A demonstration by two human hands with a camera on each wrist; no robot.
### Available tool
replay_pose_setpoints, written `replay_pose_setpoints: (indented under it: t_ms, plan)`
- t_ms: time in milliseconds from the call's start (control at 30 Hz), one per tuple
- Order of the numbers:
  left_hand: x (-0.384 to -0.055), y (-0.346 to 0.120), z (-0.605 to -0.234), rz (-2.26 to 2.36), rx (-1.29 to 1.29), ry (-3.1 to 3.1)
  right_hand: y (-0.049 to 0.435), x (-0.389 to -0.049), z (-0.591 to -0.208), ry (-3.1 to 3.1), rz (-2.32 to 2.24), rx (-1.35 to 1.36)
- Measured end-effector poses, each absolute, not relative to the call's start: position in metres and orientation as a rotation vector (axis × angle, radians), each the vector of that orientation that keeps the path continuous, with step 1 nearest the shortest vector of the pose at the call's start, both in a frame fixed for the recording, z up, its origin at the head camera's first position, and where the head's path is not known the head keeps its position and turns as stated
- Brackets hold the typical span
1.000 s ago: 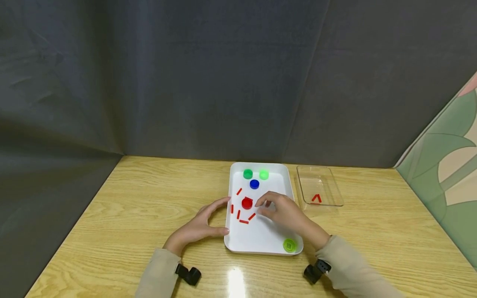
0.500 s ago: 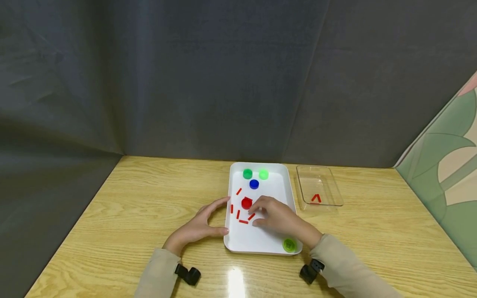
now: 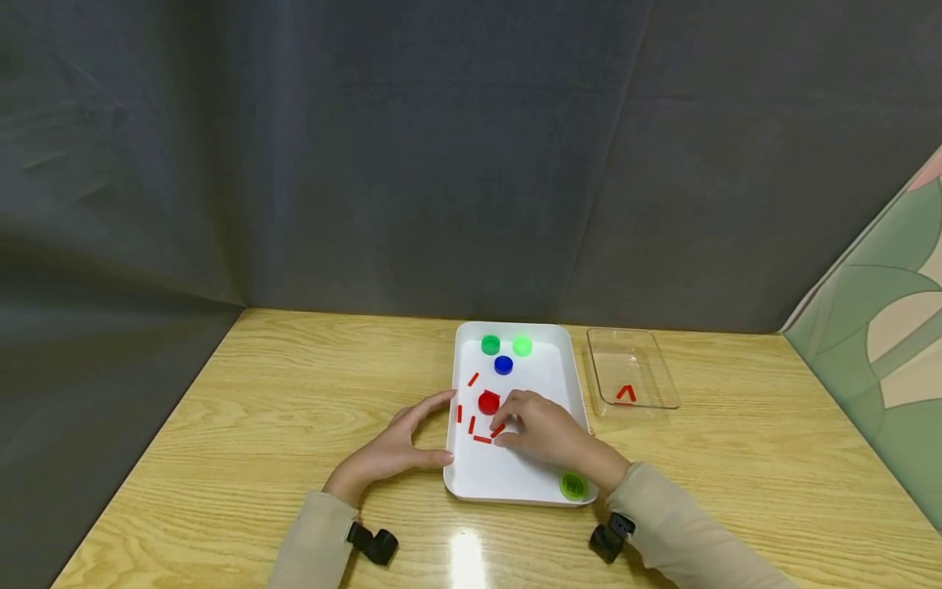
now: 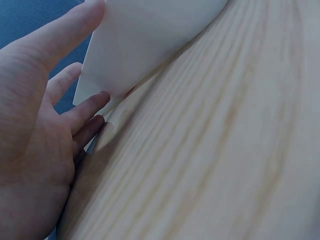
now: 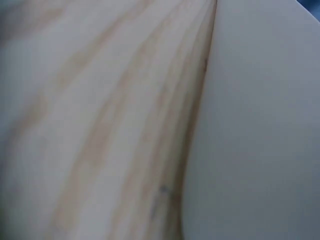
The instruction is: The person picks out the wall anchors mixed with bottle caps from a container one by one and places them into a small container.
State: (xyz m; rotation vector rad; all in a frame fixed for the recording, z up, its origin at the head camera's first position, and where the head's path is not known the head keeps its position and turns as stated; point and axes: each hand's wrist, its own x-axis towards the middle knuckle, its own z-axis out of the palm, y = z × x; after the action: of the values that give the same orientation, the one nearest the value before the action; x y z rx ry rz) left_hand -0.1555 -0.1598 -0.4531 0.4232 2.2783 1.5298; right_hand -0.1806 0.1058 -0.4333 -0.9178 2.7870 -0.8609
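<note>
The right hand [image 3: 543, 429] reaches over a white rectangular tray with rounded corners [image 3: 508, 478], its index finger and thumb bent toward each other in a narrow gap at a short, thin red stick [image 3: 498, 430]; whether they grip it, I cannot tell. That stick lies slanted in the tray, nearest the thumb. The left hand [image 3: 390, 450] is spread wide, fingers and thumb apart, with the fingertips and thumb tip against the tray's left wall.

A round red cap [image 3: 489, 402] sits just beyond the slanted stick, with another small red piece [image 3: 492, 394] showing at its far edge. Four more red sticks lie scattered to the left and near side of the cap. Farther up the tray are a round blue cap [image 3: 504, 365], a dark green cap [image 3: 491, 344] and a light green cap [image 3: 522, 346]; a round yellow-green piece [image 3: 573, 486] lies in the near right corner. On the wood-grain table [image 3: 294, 376], right of the tray, a clear rectangular box [image 3: 625, 360] contains three red pieces.
</note>
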Motion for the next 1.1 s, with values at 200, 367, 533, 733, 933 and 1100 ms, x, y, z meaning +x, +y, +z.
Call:
replay_pose_setpoints:
  t_ms: [200, 367, 533, 733, 933, 1100]
  plan:
    - [-0.156, -0.161, -0.454, 1.531, 0.438, 2.286, 0.104, -0.18, -0.432, 2.794, -0.845, -0.923]
    - [-0.156, -0.161, -0.455, 1.533, 0.435, 2.294, 0.103, -0.179, -0.428, 2.788, -0.82, -0.912]
    - [-0.156, -0.16, -0.455, 1.538, 0.429, 2.287, 0.102, -0.176, -0.424, 2.779, -0.8, -0.875]
    - [-0.157, -0.16, -0.455, 1.538, 0.431, 2.29, 0.103, -0.176, -0.421, 2.756, -0.804, -0.86]
    - [-0.156, -0.161, -0.455, 1.535, 0.423, 2.284, 0.107, -0.176, -0.419, 2.748, -0.845, -0.862]
    - [-0.156, -0.161, -0.454, 1.539, 0.434, 2.286, 0.109, -0.174, -0.416, 2.743, -0.892, -0.877]
